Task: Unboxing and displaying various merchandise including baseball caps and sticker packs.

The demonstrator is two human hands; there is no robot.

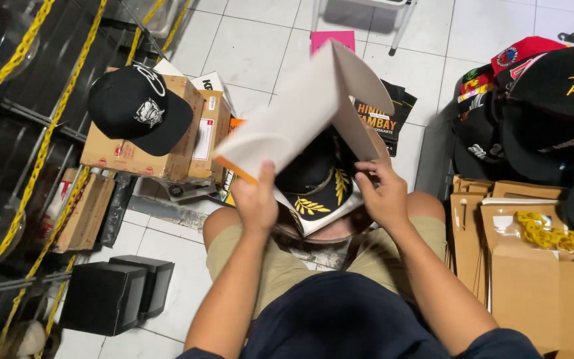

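Both hands gripping white box (313,113) — left hand (255,199), right hand (383,193), fingers clamped on flaps; black cap (317,183) inside; cardboard boxes (167,143) left, cap stack (533,113) right.

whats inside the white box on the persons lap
Inside the open white cardboard box lies a black cap with gold leaf embroidery. The raised lid, the left hand and the right hand cover the rest of the cap and the box's bottom.

In front of me, the cap (317,186) sits inside the open box (300,116) over my lap. Another cap (137,106) rests on cardboard cartons (187,143) to my left; paper bags (526,266) stand to my right, under stacked caps (539,113).
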